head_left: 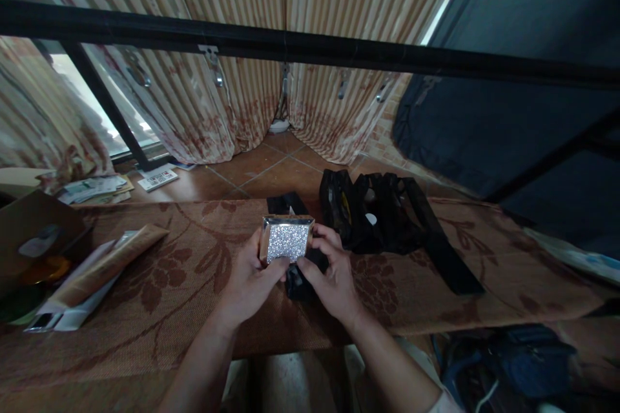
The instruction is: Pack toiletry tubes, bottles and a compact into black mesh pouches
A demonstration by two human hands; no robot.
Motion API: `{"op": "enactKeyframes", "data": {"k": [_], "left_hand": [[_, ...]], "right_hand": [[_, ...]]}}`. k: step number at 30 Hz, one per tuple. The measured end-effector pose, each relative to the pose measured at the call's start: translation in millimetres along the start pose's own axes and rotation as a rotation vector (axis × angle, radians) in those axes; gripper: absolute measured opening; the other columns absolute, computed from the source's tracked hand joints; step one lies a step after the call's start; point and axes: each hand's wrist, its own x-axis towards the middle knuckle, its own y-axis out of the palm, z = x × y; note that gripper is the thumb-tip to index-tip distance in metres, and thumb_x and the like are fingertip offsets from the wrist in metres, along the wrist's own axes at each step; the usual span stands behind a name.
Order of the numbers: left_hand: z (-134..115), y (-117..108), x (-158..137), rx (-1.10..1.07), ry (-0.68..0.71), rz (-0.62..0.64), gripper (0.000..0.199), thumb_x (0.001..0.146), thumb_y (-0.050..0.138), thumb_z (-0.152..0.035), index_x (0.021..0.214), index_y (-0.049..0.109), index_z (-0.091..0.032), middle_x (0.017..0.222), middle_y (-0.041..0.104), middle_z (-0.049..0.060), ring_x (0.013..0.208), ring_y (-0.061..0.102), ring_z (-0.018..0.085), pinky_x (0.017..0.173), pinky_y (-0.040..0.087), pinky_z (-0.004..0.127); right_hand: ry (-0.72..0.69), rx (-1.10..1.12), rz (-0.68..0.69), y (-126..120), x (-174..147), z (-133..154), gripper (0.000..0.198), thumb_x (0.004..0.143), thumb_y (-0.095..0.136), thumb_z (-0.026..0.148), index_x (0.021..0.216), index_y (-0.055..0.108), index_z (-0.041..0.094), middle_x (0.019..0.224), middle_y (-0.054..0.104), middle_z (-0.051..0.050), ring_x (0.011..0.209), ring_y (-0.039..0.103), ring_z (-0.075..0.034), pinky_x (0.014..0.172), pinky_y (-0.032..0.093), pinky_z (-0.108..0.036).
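Note:
A small box-shaped case with a glittering, rhinestone-like face and a shiny gold-coloured frame is held up above the cloth-covered surface. My left hand grips its left side, thumb on the lower front edge. On the opposite side, my right hand closes around the case, its thumb also near the bottom edge. Whether the case is latched cannot be made out. Beneath it lies a black fabric piece, partly hidden by my hands. Just right of them sits a black mesh organizer with several compartments and a long black strap.
A patterned brown cloth covers the bench. At left are a cardboard box and a rolled brown packet. Papers lie beyond on the tiled floor. A dark metal bar crosses ahead; a blue bag sits lower right.

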Motion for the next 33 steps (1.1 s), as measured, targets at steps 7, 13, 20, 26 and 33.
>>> {"op": "enactKeyframes", "data": {"k": [7, 13, 20, 26, 33], "left_hand": [[-4.4, 1.9, -0.8, 0.012, -0.02, -0.012, 0.024, 0.072, 0.062, -0.021, 0.095, 0.057, -0.017, 0.066, 0.057, -0.006, 0.051, 0.048, 0.008, 0.049, 0.041, 0.019], [-3.9, 2.4, -0.4, 0.033, -0.006, 0.002, 0.023, 0.073, 0.061, -0.02, 0.095, 0.057, -0.017, 0.066, 0.058, -0.006, 0.051, 0.048, 0.008, 0.048, 0.041, 0.018], [0.5, 1.6, -0.3, -0.003, -0.001, -0.009, 0.023, 0.074, 0.063, -0.022, 0.095, 0.056, -0.017, 0.069, 0.058, -0.005, 0.052, 0.049, 0.008, 0.048, 0.043, 0.02], [4.4, -1.2, -2.2, 0.017, 0.027, 0.018, 0.021, 0.078, 0.063, -0.023, 0.097, 0.055, -0.018, 0.071, 0.057, -0.005, 0.055, 0.049, 0.009, 0.05, 0.043, 0.021], [8.3, -4.9, -2.4, 0.084, 0.086, 0.067, 0.027, 0.081, 0.06, -0.021, 0.108, 0.059, -0.019, 0.075, 0.058, -0.003, 0.061, 0.05, 0.01, 0.056, 0.043, 0.021]], "right_hand": [[-0.01, 0.019, -0.006, 0.4, -0.1, 1.6, 0.012, 0.08, 0.065, 0.022, 0.092, 0.067, 0.022, 0.12, 0.06, -0.007, 0.115, 0.054, -0.024, 0.101, 0.042, -0.04], [-0.028, 0.008, -0.002, -0.5, -1.4, 0.8, 0.012, 0.082, 0.062, 0.021, 0.092, 0.068, 0.023, 0.117, 0.06, -0.007, 0.113, 0.054, -0.024, 0.1, 0.042, -0.04], [-0.011, 0.028, 0.01, -1.4, 0.5, 0.7, 0.012, 0.082, 0.062, 0.021, 0.092, 0.068, 0.023, 0.118, 0.059, -0.006, 0.115, 0.053, -0.024, 0.101, 0.041, -0.041], [-0.037, -0.018, 0.016, -1.4, 0.0, 2.9, 0.024, 0.074, 0.072, 0.024, 0.097, 0.065, 0.023, 0.119, 0.057, -0.007, 0.116, 0.051, -0.025, 0.103, 0.039, -0.042], [-0.054, -0.085, 0.05, -5.2, 2.8, 7.0, 0.031, 0.071, 0.072, 0.024, 0.1, 0.063, 0.021, 0.112, 0.059, -0.007, 0.11, 0.052, -0.025, 0.097, 0.043, -0.041]]}}
